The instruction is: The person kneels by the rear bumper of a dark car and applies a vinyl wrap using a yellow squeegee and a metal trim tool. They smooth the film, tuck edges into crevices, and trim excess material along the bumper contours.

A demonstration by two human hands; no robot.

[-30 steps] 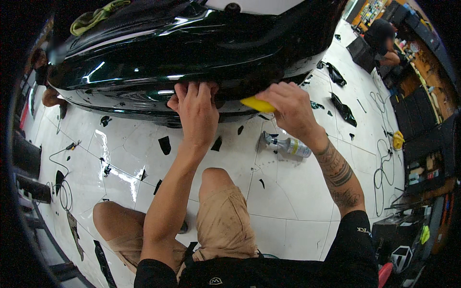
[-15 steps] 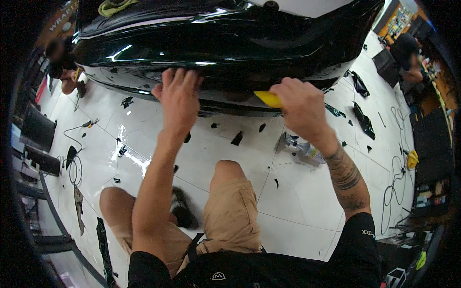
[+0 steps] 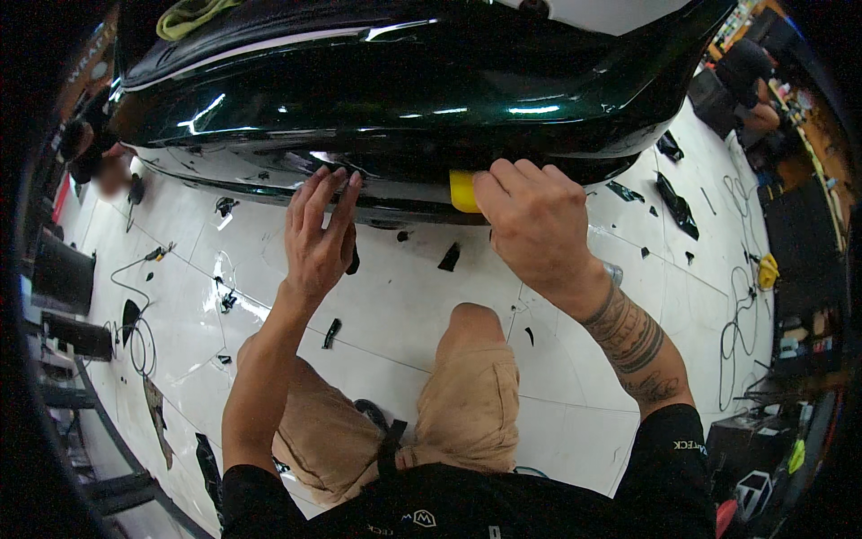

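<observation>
As we crouch over a white tiled floor [image 3: 566, 440], seen from the head camera, both our forearms reach forward to a glossy dark green car bumper [image 3: 332, 103]. Our left grip [image 3: 316, 229] is raised from the wrist, its fingers extended and slightly parted, holding nothing, the fingertips at the bumper's lower part. Our right grip [image 3: 536, 216], back of the hand uppermost and knuckles bent, is closed around a yellow scraper [image 3: 463, 190], whose flat end juts out toward our left along the bumper's lower part. A stretch of bodywork separates the two hands. Just beside our right wrist shows the rounded end of a bottle [image 3: 614, 273], mostly hidden by the forearm; we cannot tell what is in it. At far right, a dark cabinet [image 3: 797, 242] has an open lower compartment with small items, too small for us to name. Black film scraps [image 3: 675, 207] lie scattered across the tiles, and a green cloth [image 3: 193, 16] rests on the car's upper bodywork. Two other people appear, one at left, one at upper right.
</observation>
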